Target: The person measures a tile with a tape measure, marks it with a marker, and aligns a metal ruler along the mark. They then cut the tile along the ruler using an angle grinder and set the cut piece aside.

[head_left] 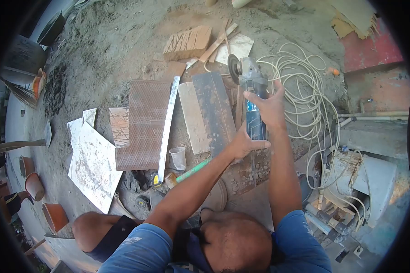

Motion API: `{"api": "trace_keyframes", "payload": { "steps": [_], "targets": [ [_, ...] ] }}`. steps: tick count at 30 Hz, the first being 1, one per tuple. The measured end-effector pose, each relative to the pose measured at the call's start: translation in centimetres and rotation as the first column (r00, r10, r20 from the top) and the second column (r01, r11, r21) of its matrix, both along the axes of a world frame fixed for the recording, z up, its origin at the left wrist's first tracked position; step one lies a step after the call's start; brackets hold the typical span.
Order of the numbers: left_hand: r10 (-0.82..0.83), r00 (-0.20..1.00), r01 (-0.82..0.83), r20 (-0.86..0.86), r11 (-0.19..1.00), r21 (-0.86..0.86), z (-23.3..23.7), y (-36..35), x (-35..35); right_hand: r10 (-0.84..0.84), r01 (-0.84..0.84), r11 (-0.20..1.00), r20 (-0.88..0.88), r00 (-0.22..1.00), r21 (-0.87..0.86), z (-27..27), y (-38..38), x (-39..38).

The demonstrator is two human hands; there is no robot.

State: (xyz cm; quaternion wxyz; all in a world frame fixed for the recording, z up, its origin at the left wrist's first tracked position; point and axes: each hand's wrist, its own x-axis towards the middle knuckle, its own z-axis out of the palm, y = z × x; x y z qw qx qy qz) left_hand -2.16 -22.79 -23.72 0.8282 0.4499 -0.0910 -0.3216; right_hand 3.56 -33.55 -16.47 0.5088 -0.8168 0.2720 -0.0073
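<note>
An angle grinder [257,122] with a grey metal head and blue-black body is raised in front of me, its disc [234,66] at the far left end. My right hand [273,108] grips the body near the head, thumb across it. Lower down, my left hand [247,144] holds the rear, its other fingers partly hidden. Beneath and left of the grinder lie a dark tile [212,109] and a pale tile [190,120]. A long metal straightedge [169,125] rests beside a brown textured tile [146,111].
Coiled pale cable [300,86] spreads on the right, near a tilted white basin [373,182]. White broken tiles [93,159] lie left. A plastic cup [178,159] and a green-handled tool [193,170] sit nearby. A scored clay block [187,44] lies ahead.
</note>
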Motion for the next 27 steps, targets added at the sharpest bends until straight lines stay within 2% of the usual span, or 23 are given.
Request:
{"api": "trace_keyframes", "payload": {
  "steps": [1, 2, 3, 4, 6, 7, 9, 10, 11, 12, 13, 14, 15, 17, 19, 21, 23, 24, 25, 26, 27],
  "targets": [
    [-0.078, 0.989, 0.066, -0.127, 0.993, -0.096, 0.4, 0.2, -0.4, -0.011, 0.011, 1.000, 0.015, 1.000, 0.000, 0.2, -1.2, -1.1],
    [-0.164, 0.955, 0.118, -0.246, 0.974, -0.195, 0.7, 0.5, -0.8, 0.112, -0.103, 0.904, 0.003, 0.994, 0.414, 0.1, -2.8, -2.2],
    [-0.172, 0.958, 0.128, -0.231, 0.973, -0.193, 1.0, 0.8, -1.1, 0.233, -0.189, 0.633, 0.049, 0.971, 0.751, 0.1, -3.6, -3.1],
    [-0.196, 0.952, 0.137, -0.234, 0.960, -0.244, 1.1, 1.0, -1.4, 0.227, -0.199, 0.635, 0.066, 0.972, 0.747, 0.5, -3.3, -4.1],
    [-0.229, 0.953, 0.155, -0.201, 0.932, -0.327, 1.7, 1.5, -1.7, 0.307, -0.320, 0.397, 0.204, 0.929, 0.860, 1.0, -2.4, -5.9],
    [-0.238, 0.952, 0.168, -0.193, 0.932, -0.321, 1.9, 2.2, -1.4, 0.296, -0.324, 0.397, 0.214, 0.931, 0.859, 1.1, -2.3, -6.1],
    [-0.442, 0.874, 0.394, -0.202, 0.888, -0.239, 2.3, 3.7, -0.3, 0.334, -0.331, 0.519, 0.170, 0.927, 0.788, 1.3, -2.1, -6.4],
    [-0.391, 0.910, 0.375, -0.134, 0.918, -0.130, 1.2, 3.6, -0.3, 0.323, -0.330, 0.610, 0.154, 0.934, 0.720, 1.6, -1.6, -6.4],
    [-0.400, 0.908, 0.386, -0.128, 0.915, -0.120, 1.0, 3.4, -0.5, 0.313, -0.331, 0.608, 0.165, 0.935, 0.721, 1.5, -0.9, -6.2],
    [-0.344, 0.925, 0.338, -0.164, 0.939, -0.065, 0.9, 3.1, -1.1, 0.304, -0.317, 0.796, 0.112, 0.946, 0.516, 1.2, -0.1, -6.1],
    [-0.286, 0.937, 0.290, -0.202, 0.957, -0.007, 0.8, 3.3, -2.1, 0.277, -0.281, 0.920, 0.055, 0.959, 0.274, 0.6, 0.8, -6.3],
    [-0.212, 0.951, 0.202, -0.224, 0.977, -0.066, 0.6, 3.7, -2.6, 0.209, -0.213, 0.942, 0.041, 0.977, 0.258, -0.6, 1.5, -6.5],
    [-0.219, 0.952, 0.212, -0.214, 0.976, -0.055, 0.1, 4.5, -2.8, 0.200, -0.208, 0.942, 0.056, 0.978, 0.263, -1.3, 2.2, -7.1],
    [-0.316, 0.914, 0.256, -0.256, 0.936, -0.240, -1.6, 6.3, -3.2, 0.147, -0.246, 0.831, 0.229, 0.962, 0.499, -2.7, 3.2, -8.6],
    [-0.354, 0.901, 0.301, -0.249, 0.926, -0.229, -3.7, 7.8, -4.2, 0.178, -0.239, 0.778, 0.161, 0.971, 0.582, -4.9, 3.6, -9.8],
    [-0.296, 0.913, 0.267, -0.281, 0.954, -0.139, -3.9, 9.0, -4.3, 0.305, -0.313, 0.783, 0.107, 0.946, 0.538, -5.9, 4.5, -9.6],
    [-0.278, 0.909, 0.268, -0.311, 0.961, -0.074, -3.7, 9.6, -3.8, 0.278, -0.308, 0.805, 0.136, 0.951, 0.508, -6.2, 5.1, -9.2],
    [-0.216, 0.931, 0.249, -0.293, 0.965, 0.079, -3.2, 9.7, -3.4, 0.305, -0.294, 0.907, 0.012, 0.952, 0.303, -5.4, 5.2, -8.8],
    [-0.158, 0.952, 0.221, -0.264, 0.948, 0.229, -2.8, 9.7, -3.1, 0.298, -0.290, 0.954, -0.120, 0.947, 0.081, -5.0, 5.3, -8.4],
    [-0.219, 0.966, 0.252, -0.134, 0.907, 0.338, -4.4, 10.2, -2.7, 0.285, -0.280, 0.958, -0.148, 0.947, 0.056, -5.8, 5.3, -7.6],
    [-0.235, 0.962, 0.270, -0.139, 0.897, 0.351, -5.8, 10.7, -2.9, 0.270, -0.262, 0.962, -0.145, 0.952, 0.071, -6.9, 5.4, -6.5]
  ]
}}
